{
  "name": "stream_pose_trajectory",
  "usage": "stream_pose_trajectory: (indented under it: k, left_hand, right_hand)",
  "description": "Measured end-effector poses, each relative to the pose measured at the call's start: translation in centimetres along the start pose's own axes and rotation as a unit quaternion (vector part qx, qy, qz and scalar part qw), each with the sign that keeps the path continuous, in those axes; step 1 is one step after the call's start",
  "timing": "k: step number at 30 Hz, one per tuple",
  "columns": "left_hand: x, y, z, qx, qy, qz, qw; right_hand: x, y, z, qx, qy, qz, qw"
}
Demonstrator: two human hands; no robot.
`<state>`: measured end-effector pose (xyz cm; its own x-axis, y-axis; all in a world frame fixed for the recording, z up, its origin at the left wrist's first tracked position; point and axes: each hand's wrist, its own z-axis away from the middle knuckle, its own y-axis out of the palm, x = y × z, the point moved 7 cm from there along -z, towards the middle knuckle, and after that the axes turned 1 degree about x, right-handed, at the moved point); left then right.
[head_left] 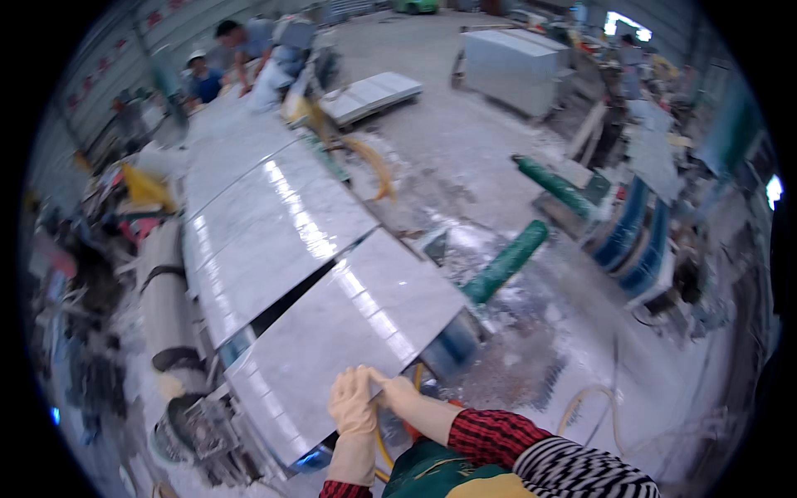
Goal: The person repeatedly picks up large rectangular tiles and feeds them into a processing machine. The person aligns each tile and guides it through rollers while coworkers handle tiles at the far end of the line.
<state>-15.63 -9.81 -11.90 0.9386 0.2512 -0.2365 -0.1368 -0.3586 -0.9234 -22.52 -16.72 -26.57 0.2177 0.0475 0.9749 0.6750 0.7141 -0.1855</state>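
Observation:
A pale, glossy stone slab (320, 357) lies flat in front of me, its near edge at my hands. My left hand (352, 402), in a cream rubber glove, rests on the slab near that edge with its fingers stretched out flat. Close beside it on the right, my right hand (405, 397), gloved alike, is closed at the slab's edge. Its thumb side shows on top, while its other fingers are mostly hidden. A second pale slab (257, 241) lies beyond the first, across a dark wedge-shaped gap.
Green rollers (508, 261) stick out at the right of the slabs. A grey cylinder (166, 290) runs along the left. A yellow hose (382, 448) hangs beside my hands. Farther off are two people (206, 81) at the far slab and a stack of slabs (510, 70).

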Motion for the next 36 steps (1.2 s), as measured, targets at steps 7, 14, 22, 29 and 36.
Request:
stream_pose_trajectory:
  k: [7,14,22,29,36]
  left_hand:
    - [1.4,1.4,4.4,0.022,0.011,0.145,0.989]
    - [4.5,-7.2,0.7,0.167,0.110,0.086,0.976]
    - [29.7,4.8,-7.0,0.400,-0.312,0.235,0.829]
    - [14.2,-10.9,-8.4,0.354,-0.241,0.113,0.897]
    - [14.2,-14.8,-10.5,0.231,-0.234,0.219,0.919]
  right_hand:
    - [-2.8,2.5,5.7,0.026,0.290,-0.375,0.880]
    - [1.1,-0.9,13.0,0.093,0.379,-0.315,0.865]
    - [-4.2,0.2,11.7,0.140,0.334,-0.168,0.917]
    - [-5.0,0.6,12.8,0.189,0.295,-0.387,0.853]
    - [6.3,-6.9,10.8,0.092,0.267,-0.437,0.854]
